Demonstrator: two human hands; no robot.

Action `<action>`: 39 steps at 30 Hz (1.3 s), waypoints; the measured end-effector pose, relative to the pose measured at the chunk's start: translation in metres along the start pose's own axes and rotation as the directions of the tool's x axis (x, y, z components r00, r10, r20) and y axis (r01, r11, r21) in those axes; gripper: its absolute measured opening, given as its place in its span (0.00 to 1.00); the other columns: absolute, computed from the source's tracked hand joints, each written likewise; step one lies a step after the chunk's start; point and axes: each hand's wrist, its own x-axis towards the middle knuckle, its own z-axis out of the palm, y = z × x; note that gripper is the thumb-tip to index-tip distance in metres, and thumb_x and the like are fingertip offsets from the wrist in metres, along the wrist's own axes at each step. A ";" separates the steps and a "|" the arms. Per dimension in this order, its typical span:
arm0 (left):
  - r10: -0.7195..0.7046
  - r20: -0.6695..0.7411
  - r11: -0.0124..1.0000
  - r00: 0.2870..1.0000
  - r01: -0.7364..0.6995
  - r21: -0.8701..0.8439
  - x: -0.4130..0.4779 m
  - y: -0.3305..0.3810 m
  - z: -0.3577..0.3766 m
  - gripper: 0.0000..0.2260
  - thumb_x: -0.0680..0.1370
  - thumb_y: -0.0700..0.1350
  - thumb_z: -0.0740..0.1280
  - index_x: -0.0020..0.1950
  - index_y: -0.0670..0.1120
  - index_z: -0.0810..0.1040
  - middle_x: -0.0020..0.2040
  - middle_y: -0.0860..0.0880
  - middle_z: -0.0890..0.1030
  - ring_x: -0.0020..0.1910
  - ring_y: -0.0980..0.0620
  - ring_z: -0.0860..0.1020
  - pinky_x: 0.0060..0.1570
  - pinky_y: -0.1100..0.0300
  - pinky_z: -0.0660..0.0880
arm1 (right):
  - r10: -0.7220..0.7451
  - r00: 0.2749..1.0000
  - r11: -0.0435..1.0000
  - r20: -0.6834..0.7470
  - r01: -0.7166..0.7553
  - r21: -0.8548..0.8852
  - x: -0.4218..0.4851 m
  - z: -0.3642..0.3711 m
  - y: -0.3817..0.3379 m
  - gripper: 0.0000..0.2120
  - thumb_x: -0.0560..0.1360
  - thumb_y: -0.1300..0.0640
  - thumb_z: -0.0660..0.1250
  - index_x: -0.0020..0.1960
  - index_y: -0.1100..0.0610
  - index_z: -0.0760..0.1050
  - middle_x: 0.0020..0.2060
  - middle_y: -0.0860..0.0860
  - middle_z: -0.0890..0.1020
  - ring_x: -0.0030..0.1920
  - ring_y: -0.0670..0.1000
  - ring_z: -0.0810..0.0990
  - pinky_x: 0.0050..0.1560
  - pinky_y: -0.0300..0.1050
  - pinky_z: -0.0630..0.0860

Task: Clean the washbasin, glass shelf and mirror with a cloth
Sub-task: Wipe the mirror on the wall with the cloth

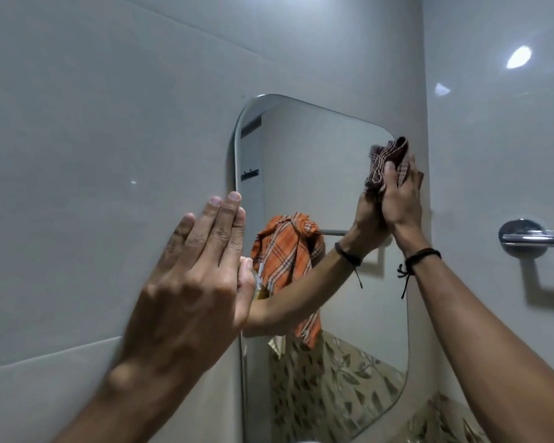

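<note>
A rounded frameless mirror [317, 161] hangs on the grey tiled wall. My right hand [400, 196] presses a bunched dark brown cloth [389, 158] against the mirror's upper right corner. A black cord circles that wrist. My left hand [195, 276] lies flat with fingers together on the wall tile at the mirror's left edge, holding nothing. The mirror reflects my right arm and an orange checked towel hung on a rail. The washbasin and glass shelf are out of view.
A chrome towel rail [531, 238] is fixed to the side wall at the right, close to my right forearm. Leaf-patterned tiles [442, 423] run below the mirror at the lower right. Ceiling lamps glare on the glossy right wall.
</note>
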 end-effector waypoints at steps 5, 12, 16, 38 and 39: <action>-0.007 0.008 0.999 1.000 0.008 -0.042 0.000 0.000 -0.002 0.25 0.84 0.47 0.54 0.80 0.38 0.61 0.81 0.42 0.60 0.80 0.46 0.59 0.78 0.46 0.60 | -0.015 0.999 0.999 -0.039 0.013 -0.041 0.016 0.010 -0.036 0.34 0.81 0.36 0.52 0.82 0.50 0.52 0.81 0.48 0.56 0.80 0.51 0.53 0.79 0.55 0.52; -0.003 0.044 0.998 0.999 0.006 -0.061 0.001 -0.001 -0.007 0.24 0.86 0.47 0.52 0.80 0.37 0.59 0.81 0.41 0.59 0.81 0.45 0.58 0.78 0.46 0.59 | -0.223 0.975 0.973 0.006 0.223 -0.056 -0.036 0.034 -0.102 0.31 0.82 0.39 0.53 0.81 0.49 0.52 0.81 0.48 0.53 0.81 0.51 0.48 0.79 0.59 0.44; 0.001 0.070 0.996 0.998 0.005 -0.091 0.001 -0.003 -0.009 0.24 0.85 0.46 0.52 0.80 0.38 0.59 0.81 0.42 0.59 0.81 0.46 0.57 0.79 0.46 0.58 | -0.336 0.941 0.938 0.048 0.339 -0.071 -0.065 0.051 -0.152 0.29 0.81 0.39 0.50 0.80 0.46 0.55 0.81 0.48 0.52 0.81 0.53 0.46 0.78 0.63 0.40; -0.048 -0.003 0.967 0.999 0.046 -0.249 -0.010 -0.014 -0.021 0.24 0.82 0.39 0.54 0.78 0.37 0.65 0.78 0.41 0.66 0.79 0.45 0.62 0.79 0.46 0.59 | -0.433 0.891 0.880 0.133 0.450 -0.148 -0.272 0.034 -0.092 0.25 0.83 0.43 0.55 0.78 0.47 0.60 0.80 0.53 0.56 0.81 0.57 0.50 0.76 0.69 0.52; -0.038 0.004 0.968 0.999 0.038 -0.249 -0.009 -0.013 -0.021 0.23 0.83 0.40 0.54 0.78 0.38 0.65 0.79 0.42 0.65 0.79 0.45 0.62 0.78 0.46 0.59 | -0.433 0.891 0.880 0.133 0.450 -0.151 -0.281 0.032 -0.086 0.25 0.83 0.44 0.56 0.78 0.47 0.60 0.80 0.54 0.57 0.81 0.58 0.51 0.75 0.70 0.53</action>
